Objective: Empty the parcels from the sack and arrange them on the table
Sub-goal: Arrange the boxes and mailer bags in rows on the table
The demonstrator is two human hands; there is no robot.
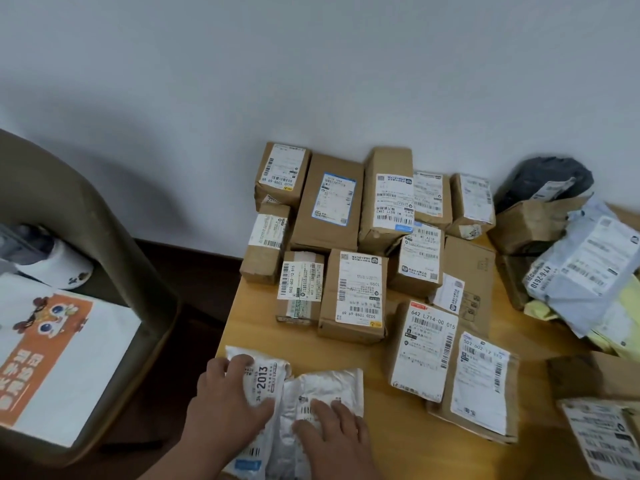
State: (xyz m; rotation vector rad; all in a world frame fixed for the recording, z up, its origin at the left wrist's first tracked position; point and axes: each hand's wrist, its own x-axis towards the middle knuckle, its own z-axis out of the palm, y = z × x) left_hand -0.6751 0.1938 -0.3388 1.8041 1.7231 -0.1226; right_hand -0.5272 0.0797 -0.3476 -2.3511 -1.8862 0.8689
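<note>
Down at the near left corner of the wooden tabletop, two white plastic mailer parcels lie side by side, touching. The left hand holds the left mailer — its fingers curl over the far left edge of the bag and the thumb presses on the label marked 2013. The right hand lies flat on the right mailer, fingers straight and slightly spread, pressing it onto the tabletop.

Cardboard boxes with shipping labels fill the far left part of the tabletop up to the wall, set close together in rough rows; a box with a blue-edged label stands in the back row, and a tall box sits in front of it, toward the middle. Nearer the right side, two flat boxes lie overlapping, labels up. Along the right edge is a looser heap — a dark grey bag against the wall on a crumpled brown box, then pale blue and yellow mailers, and more boxes at the near right corner.

Beside the table's left edge, off the tabletop, stands an open brown sack; inside it shows a white parcel with an orange printed panel.
</note>
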